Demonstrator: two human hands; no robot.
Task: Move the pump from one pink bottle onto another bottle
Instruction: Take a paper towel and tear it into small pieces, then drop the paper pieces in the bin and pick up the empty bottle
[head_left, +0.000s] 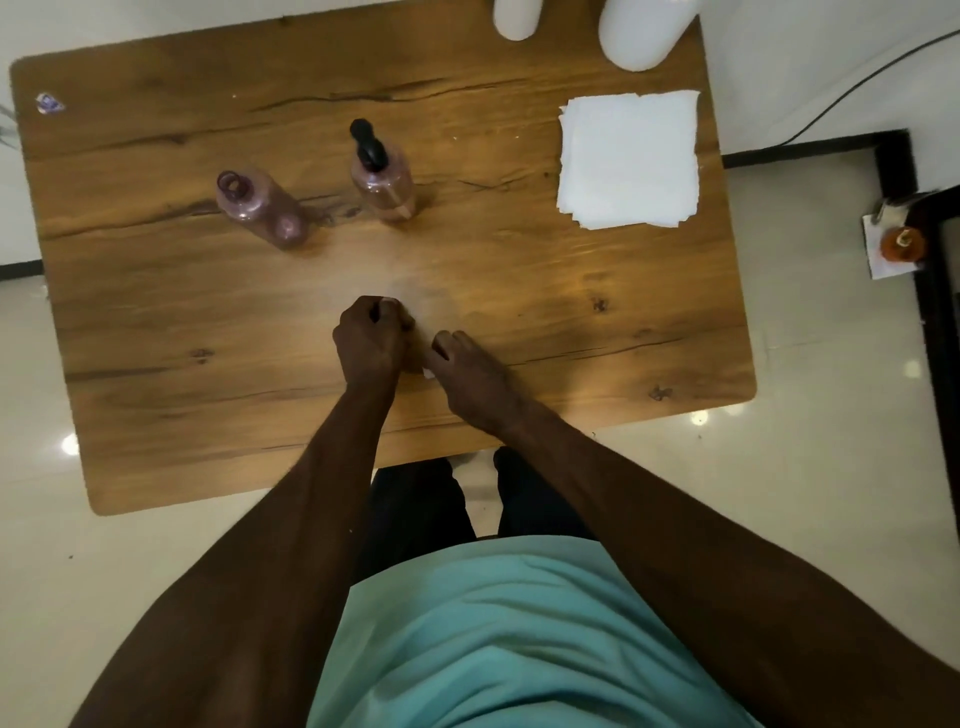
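Note:
Two pink translucent bottles stand on the wooden table (156, 322). The right bottle (387, 192) carries a black pump (368, 148). The left bottle (260, 210) has an open neck and no pump. My left hand (370, 340) rests on the table in front of them, curled into a fist, well short of both bottles. My right hand (467, 369) lies just beside it with its fingers curled. A small white scrap (429, 372) shows at the right hand's edge, between the two hands; I cannot tell whether it is held.
A stack of white napkins (629, 158) lies at the table's right rear. Two white containers (644, 31) stand at the far edge. The table's front edge is close to my body. A black cable runs along the floor on the right.

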